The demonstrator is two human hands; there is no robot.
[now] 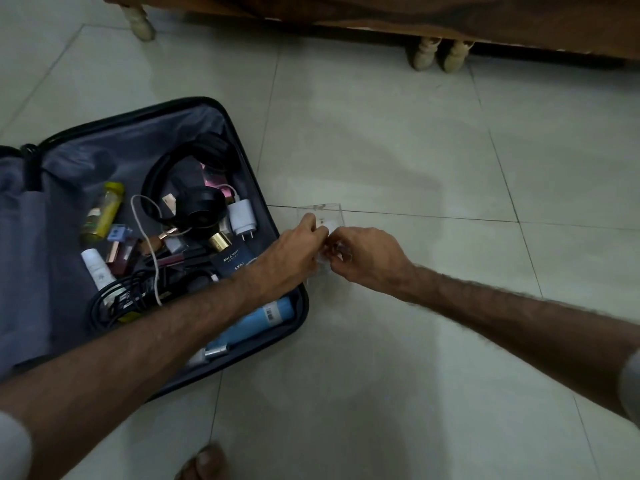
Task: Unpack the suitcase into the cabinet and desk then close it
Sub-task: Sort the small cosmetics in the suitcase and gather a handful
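A dark suitcase [242, 140] lies open on the tiled floor at the left, its grey lining showing. Inside it are black headphones [180, 174], a white charger [242, 216], a yellow bottle [104, 209], a dark perfume box [232, 263], a blue bottle [256, 320], black cables and several small cosmetics. Just right of the suitcase, a small clear plastic box [325, 216] sits at floor level. My left hand [294, 258] and my right hand [367, 258] meet over it, both pinching its clear plastic; the exact hold is hard to make out.
Wooden furniture [415, 15] with pale turned legs [424, 53] runs along the top edge. Bare floor tiles [415, 150] stretch to the right of the suitcase. My foot [207, 462] shows at the bottom edge.
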